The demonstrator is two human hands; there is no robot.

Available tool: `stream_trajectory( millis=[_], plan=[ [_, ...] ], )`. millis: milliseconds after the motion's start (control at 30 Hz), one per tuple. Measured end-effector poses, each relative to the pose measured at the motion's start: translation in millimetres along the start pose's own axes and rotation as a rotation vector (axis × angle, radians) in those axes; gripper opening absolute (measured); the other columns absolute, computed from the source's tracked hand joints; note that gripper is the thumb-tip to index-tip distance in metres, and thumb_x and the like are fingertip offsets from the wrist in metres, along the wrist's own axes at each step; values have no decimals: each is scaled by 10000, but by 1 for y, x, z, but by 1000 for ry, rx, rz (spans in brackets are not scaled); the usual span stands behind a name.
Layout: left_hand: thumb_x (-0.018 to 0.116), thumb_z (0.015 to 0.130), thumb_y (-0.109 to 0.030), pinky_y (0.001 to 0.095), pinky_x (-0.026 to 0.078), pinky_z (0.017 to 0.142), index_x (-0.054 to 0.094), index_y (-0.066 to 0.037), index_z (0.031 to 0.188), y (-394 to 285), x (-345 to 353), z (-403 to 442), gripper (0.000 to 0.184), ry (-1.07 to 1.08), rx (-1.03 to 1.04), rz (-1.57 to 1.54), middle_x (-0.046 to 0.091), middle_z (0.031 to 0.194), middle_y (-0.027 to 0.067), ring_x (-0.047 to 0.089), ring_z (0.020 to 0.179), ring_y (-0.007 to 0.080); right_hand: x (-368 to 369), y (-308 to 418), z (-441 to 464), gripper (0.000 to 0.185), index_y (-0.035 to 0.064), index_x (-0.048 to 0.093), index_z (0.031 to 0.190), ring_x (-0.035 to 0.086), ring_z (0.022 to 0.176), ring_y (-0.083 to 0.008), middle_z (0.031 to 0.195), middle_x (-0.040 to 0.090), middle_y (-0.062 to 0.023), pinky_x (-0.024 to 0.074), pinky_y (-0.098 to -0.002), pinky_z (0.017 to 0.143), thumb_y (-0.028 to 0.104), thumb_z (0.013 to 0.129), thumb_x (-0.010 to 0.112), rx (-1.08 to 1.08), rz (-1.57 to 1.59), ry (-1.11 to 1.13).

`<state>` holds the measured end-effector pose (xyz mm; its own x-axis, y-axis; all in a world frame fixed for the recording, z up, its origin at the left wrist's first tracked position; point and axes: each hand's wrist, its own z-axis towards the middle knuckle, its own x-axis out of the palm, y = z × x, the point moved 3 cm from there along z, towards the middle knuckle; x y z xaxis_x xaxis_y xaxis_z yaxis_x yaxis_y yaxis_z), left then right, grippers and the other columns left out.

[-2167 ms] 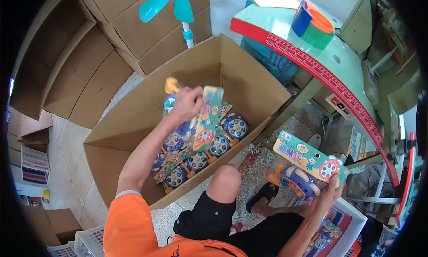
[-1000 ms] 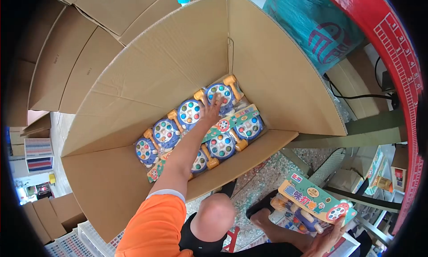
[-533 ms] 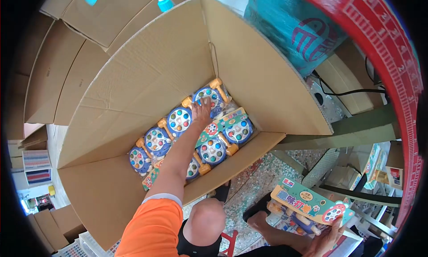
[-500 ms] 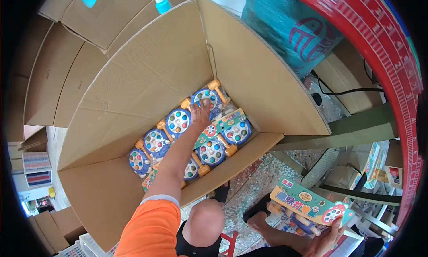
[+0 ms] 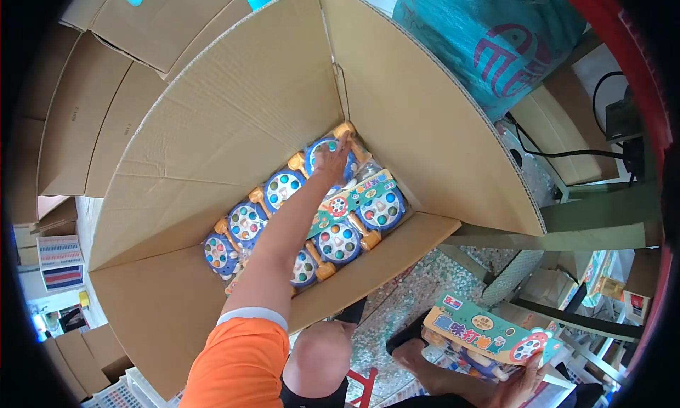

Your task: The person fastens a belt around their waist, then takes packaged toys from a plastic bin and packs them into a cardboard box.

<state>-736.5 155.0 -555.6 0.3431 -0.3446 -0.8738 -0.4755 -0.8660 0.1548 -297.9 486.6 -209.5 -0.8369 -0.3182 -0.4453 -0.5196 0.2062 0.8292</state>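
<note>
My left hand (image 5: 331, 161) reaches into a large cardboard box (image 5: 234, 103), its spread fingers resting on the packaged toy (image 5: 323, 147) in the far corner. Several blue round toys (image 5: 338, 242) with coloured dots and orange hammers (image 5: 368, 238) lie there in two rows, green header cards (image 5: 350, 201) between them. At the lower right, my right hand (image 5: 523, 381) pinches the corner of another toy's green card (image 5: 485, 328); its bagged blue and orange parts hang below.
Stacked cartons (image 5: 85, 117) stand at the left. A teal plastic bag (image 5: 489, 43) is behind the box, beside a red curved table edge (image 5: 637, 61). A green metal beam (image 5: 595, 220) runs at the right. White crates (image 5: 117, 394) are at the lower left.
My left hand has gone from holding a toy above the box to pressing on the toys inside, lately shifting toward the far corner. My right hand keeps its toy, now lower.
</note>
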Motion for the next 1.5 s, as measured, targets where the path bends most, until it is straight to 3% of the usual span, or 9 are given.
stream_trajectory(
  millis=[233, 633, 733, 800, 900, 1067, 1167, 1300, 1500],
  plan=[
    [927, 608, -462, 577, 466, 1034, 170, -121, 1612, 7, 16, 21, 1303, 122, -46, -182, 51, 1710, 43, 362, 1428, 493, -8, 5, 5, 750, -147, 489, 1369, 620, 1027, -276, 1222, 625, -243, 506, -388, 883, 352, 887, 772, 40, -279, -96],
    [805, 793, -385, 780, 283, 1079, 180, -298, 1618, 5, 64, -62, 1038, -51, -67, -385, 35, 1712, 41, 137, 1509, 520, -13, -13, 1, 766, -74, 414, 1435, 578, 1074, -201, 1270, 599, -163, 468, -336, 918, 322, 892, 783, 45, 118, 220],
    [777, 827, -397, 744, 299, 1100, 214, -294, 1609, 6, 51, -28, 968, 45, -63, -375, 132, 1699, 62, 181, 1493, 531, -11, -23, 13, 501, 17, 464, 1413, 632, 1166, -231, 1301, 627, -145, 555, -394, 942, 280, 1020, 629, -158, 409, 357],
    [779, 838, -429, 630, 346, 1136, 333, -246, 1577, 0, 38, -46, 882, -371, -36, -604, 298, 1644, 107, 276, 1471, 498, -16, -26, 15, 501, 16, 466, 1411, 630, 1171, -233, 1306, 626, -145, 550, -397, 949, 289, 1022, 625, -148, 407, 327],
    [719, 904, -492, 423, 425, 1112, 514, -129, 1469, -33, -50, -145, 702, 147, 259, -1558, 496, 1519, 116, 485, 1378, 258, -11, -6, 2, 503, 13, 471, 1406, 626, 1183, -237, 1314, 623, -144, 540, -402, 964, 306, 1024, 619, -193, 445, 247],
    [701, 964, -328, 373, 505, 1010, 516, -79, 1457, -52, -202, -323, 583, -346, 927, -1465, 588, 1414, 123, 630, 1200, 250, 32, 47, -53, 489, 31, 495, 1398, 672, 1097, -247, 1280, 650, -138, 557, -388, 912, 345, 1034, 586, -130, 477, 441],
    [624, 1016, -228, 339, 507, 999, 593, -26, 1356, -51, -227, -355, 396, -136, 796, -1841, 660, 1299, 113, 641, 1159, 199, 72, 69, -94, 447, 38, 516, 1380, 668, 1110, -251, 1283, 652, -132, 557, -371, 904, 328, 1044, 568, -162, 672, 731],
    [595, 1033, -182, 314, 521, 904, 685, 3, 1142, -1, -211, -372, 233, -459, 487, -1876, 718, 1065, 44, 638, 1003, 122, 103, 85, -144, 408, 30, 529, 1379, 642, 1149, -214, 1295, 647, -124, 535, -351, 930, 277, 1055, 554, -296, 745, 822],
    [569, 1037, -153, 271, 506, 771, 646, -24, 1203, 132, -128, -418, 224, -885, -72, -1899, 693, 930, 21, 615, 838, 90, 87, 67, -161, 397, 17, 546, 1367, 642, 1102, -153, 1266, 660, -124, 525, -291, 904, 258, 1052, 570, -438, 379, 929]
  ],
)
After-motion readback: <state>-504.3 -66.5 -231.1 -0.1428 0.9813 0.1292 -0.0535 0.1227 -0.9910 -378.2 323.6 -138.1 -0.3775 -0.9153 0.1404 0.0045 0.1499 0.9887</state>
